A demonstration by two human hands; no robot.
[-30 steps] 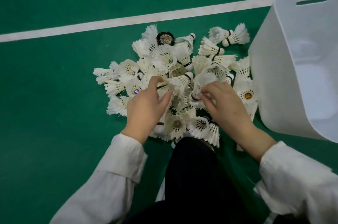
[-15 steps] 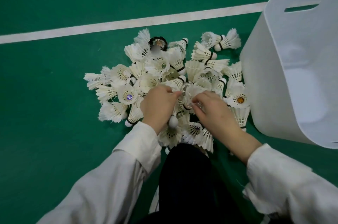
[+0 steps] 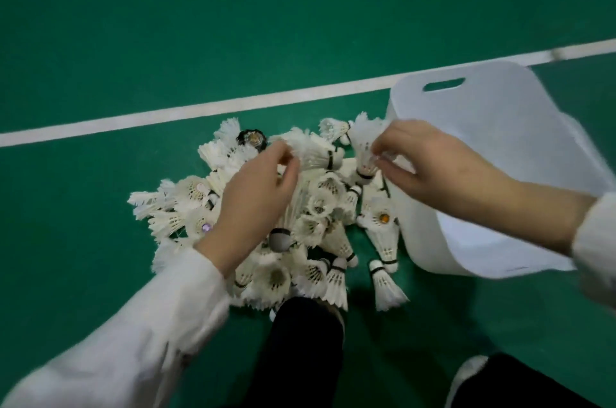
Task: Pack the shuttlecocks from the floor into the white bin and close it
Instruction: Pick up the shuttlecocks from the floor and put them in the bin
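A heap of white feather shuttlecocks [image 3: 310, 224] lies on the green floor in front of me. The white bin [image 3: 506, 140] stands tilted to the right of the heap, its open mouth facing me and a handle slot near its rim. My left hand [image 3: 256, 200] hovers over the heap, fingers pinched on the feathers of one shuttlecock [image 3: 313, 154]. My right hand [image 3: 433, 167] is raised in front of the bin's left rim and grips another shuttlecock [image 3: 365, 147], cork end down. No shuttlecocks show inside the bin.
White court lines [image 3: 200, 109] cross the green floor behind the heap. My dark trouser leg [image 3: 306, 351] and a shoe [image 3: 466, 374] are at the bottom. One black-and-gold round object [image 3: 251, 139] lies at the heap's far edge.
Both hands rose from the middle of the heap, each lifting a shuttlecock. The right hand moved right toward the bin. The camera tilted up, showing more floor.
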